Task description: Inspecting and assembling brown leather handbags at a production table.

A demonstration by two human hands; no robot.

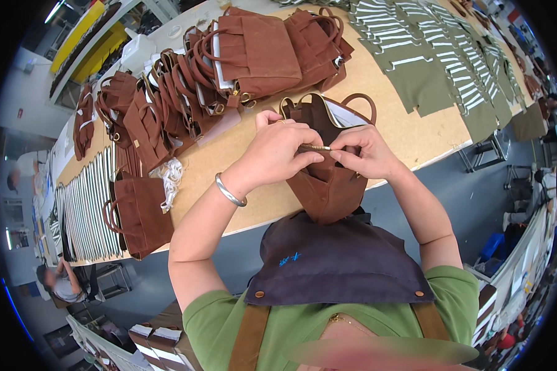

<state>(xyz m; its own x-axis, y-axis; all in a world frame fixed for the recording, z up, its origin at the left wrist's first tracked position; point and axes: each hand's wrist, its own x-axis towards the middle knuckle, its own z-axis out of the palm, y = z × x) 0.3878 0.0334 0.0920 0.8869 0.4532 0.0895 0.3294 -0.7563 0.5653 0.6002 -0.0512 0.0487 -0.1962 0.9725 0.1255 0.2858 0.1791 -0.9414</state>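
Note:
A brown handbag stands at the table's front edge, close to my body, with its top spread apart and a pale lining showing inside. Over its mouth, a short stretch of gold-toothed zipper runs between my two hands. My left hand, with a silver bangle on the wrist, pinches the zipper's left part between thumb and fingers. The zipper's right end is pinched between the thumb and fingertips of my right hand. One rounded bag handle rises behind my right hand. My fingers hide part of the bag's opening.
Many similar brown bags are heaped along the back and left of the wooden table. A single bag sits front left, beside white cords and a row of zipper strips. Olive fabric pieces cover the right.

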